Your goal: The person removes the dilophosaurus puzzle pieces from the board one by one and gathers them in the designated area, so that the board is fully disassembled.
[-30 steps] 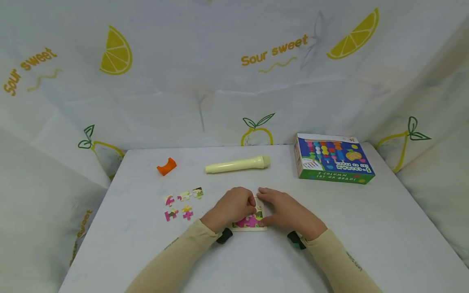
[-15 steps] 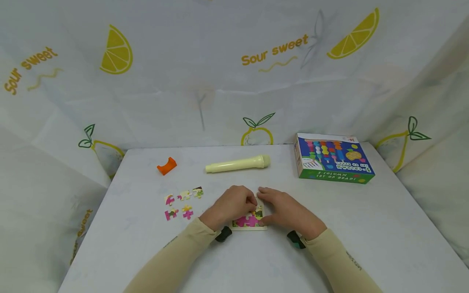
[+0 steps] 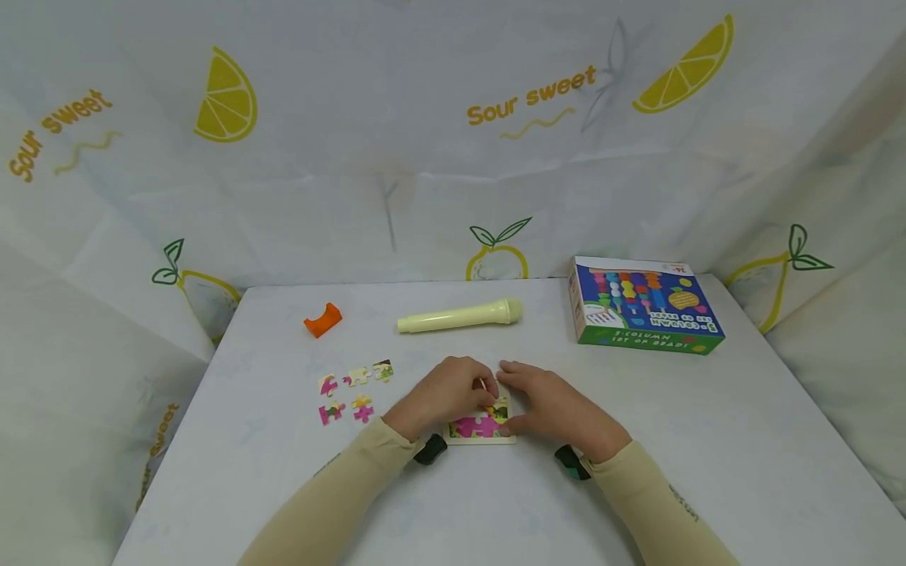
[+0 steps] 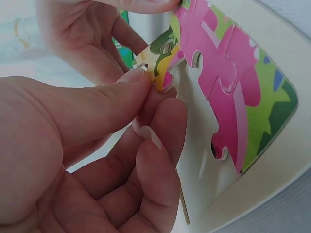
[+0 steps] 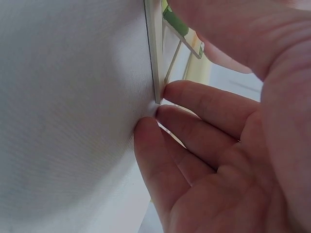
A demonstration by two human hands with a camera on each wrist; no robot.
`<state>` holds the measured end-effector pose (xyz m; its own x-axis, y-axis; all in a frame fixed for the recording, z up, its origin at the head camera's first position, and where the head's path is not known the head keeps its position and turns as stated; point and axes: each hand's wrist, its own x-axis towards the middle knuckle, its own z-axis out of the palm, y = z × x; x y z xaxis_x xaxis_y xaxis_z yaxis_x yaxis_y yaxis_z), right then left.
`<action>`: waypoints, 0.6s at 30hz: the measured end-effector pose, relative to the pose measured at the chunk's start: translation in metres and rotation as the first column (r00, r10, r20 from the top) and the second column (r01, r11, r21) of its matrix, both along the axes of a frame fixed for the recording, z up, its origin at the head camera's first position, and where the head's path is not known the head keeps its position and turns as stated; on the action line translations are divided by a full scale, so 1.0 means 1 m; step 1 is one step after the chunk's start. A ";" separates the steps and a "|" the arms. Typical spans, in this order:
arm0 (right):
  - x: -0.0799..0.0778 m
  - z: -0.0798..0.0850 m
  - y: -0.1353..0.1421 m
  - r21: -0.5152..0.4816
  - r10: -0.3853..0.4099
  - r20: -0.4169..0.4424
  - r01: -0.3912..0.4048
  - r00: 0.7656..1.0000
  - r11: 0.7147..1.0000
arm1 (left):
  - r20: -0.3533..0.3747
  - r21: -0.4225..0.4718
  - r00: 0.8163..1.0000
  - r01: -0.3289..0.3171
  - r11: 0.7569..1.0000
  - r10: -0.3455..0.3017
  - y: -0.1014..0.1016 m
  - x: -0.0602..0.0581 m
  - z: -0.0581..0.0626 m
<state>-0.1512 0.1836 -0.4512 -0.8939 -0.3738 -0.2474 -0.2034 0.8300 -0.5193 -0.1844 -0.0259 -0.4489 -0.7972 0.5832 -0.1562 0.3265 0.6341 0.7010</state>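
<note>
A shallow cream puzzle tray (image 3: 483, 442) lies on the table between both hands, with joined pink-and-green pieces (image 4: 221, 92) along its near side. My left hand (image 3: 447, 397) pinches a yellow, green and pink puzzle piece (image 4: 163, 65) between thumb and index finger, tilted over the tray's bare part. The other left fingers curl loosely beneath. My right hand (image 3: 555, 409) rests at the tray's right side, its thumb over the near right part. In the right wrist view its fingertips (image 5: 175, 90) touch the tray's edge and corner, fingers only slightly bent.
Several loose puzzle pieces (image 3: 357, 377) lie in two rows left of the tray. Farther back are an orange curved block (image 3: 323, 321), a pale yellow toy microphone (image 3: 460, 317) and a bead-set box (image 3: 646, 306) at the right. A patterned curtain (image 3: 318, 196) hangs behind the table.
My left hand has shifted slightly away from me with its puzzle piece, showing a little more of the pink pieces. The right hand and the loose pieces stay put.
</note>
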 end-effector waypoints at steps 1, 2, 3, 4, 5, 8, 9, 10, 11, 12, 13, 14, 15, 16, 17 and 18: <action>0.000 0.000 0.000 0.002 0.001 0.000 -0.001 1.000 1.000 | 0.002 -0.001 1.000 0.000 1.000 0.000 0.000 0.000 0.000; 0.000 0.000 0.000 0.004 0.000 0.000 0.000 1.000 1.000 | 0.004 0.001 1.000 0.002 1.000 -0.002 0.000 0.000 0.000; 0.000 0.000 0.000 0.006 0.001 0.001 -0.001 1.000 1.000 | 0.006 0.001 1.000 0.003 1.000 -0.003 0.000 0.000 0.000; 0.000 0.001 0.000 0.005 0.000 0.001 0.000 1.000 1.000 | 0.006 0.003 1.000 0.005 1.000 -0.005 0.000 0.000 0.000; 0.000 0.001 0.000 0.004 0.001 0.001 -0.001 1.000 1.000 | 0.008 0.004 1.000 0.006 1.000 -0.006 0.000 0.000 0.000; 0.000 0.001 0.000 -0.003 0.002 -0.001 -0.002 1.000 1.000 | 0.008 0.010 1.000 0.008 1.000 -0.008 -0.001 -0.001 -0.001; 0.000 0.001 0.000 -0.004 0.002 -0.002 -0.002 1.000 1.000 | 0.009 0.010 1.000 0.008 1.000 -0.008 -0.001 -0.002 -0.001; 0.000 0.001 0.001 -0.007 0.003 -0.002 -0.003 1.000 1.000 | 0.009 0.011 1.000 0.008 1.000 -0.008 -0.001 -0.002 -0.002; 0.000 0.001 0.001 -0.009 0.002 -0.002 -0.002 1.000 1.000 | 0.008 0.010 1.000 0.007 1.000 -0.007 -0.001 -0.002 -0.002; 0.000 0.001 0.001 -0.010 0.002 -0.001 -0.002 1.000 1.000 | 0.007 0.010 1.000 0.008 1.000 -0.008 -0.001 -0.003 -0.003; 0.000 0.001 0.001 -0.010 0.003 -0.001 -0.003 1.000 1.000 | 0.007 0.009 1.000 0.007 1.000 -0.007 -0.001 -0.003 -0.003; 0.000 0.001 0.001 -0.010 0.002 0.001 -0.002 1.000 1.000 | 0.006 0.009 1.000 0.007 1.000 -0.007 -0.001 -0.003 -0.003; 0.000 0.001 0.001 -0.010 0.002 0.002 -0.002 1.000 1.000 | 0.004 0.008 1.000 0.007 1.000 -0.007 -0.001 -0.004 -0.004; 0.000 0.001 0.000 -0.010 0.002 0.002 -0.002 1.000 1.000 | 0.003 0.009 1.000 0.009 1.000 -0.009 -0.001 -0.004 -0.004; 0.000 0.001 0.000 -0.009 0.002 0.003 -0.002 1.000 1.000 | 0.004 0.010 1.000 0.010 1.000 -0.010 -0.001 -0.004 -0.004; 0.000 0.001 0.000 -0.009 0.001 0.003 -0.001 1.000 1.000 | 0.005 0.011 1.000 0.010 1.000 -0.010 -0.001 -0.004 -0.004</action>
<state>-0.1512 0.1841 -0.4497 -0.8926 -0.3772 -0.2469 -0.2029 0.8251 -0.5274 -0.1887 -0.0264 -0.4532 -0.7906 0.5927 -0.1539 0.3290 0.6231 0.7096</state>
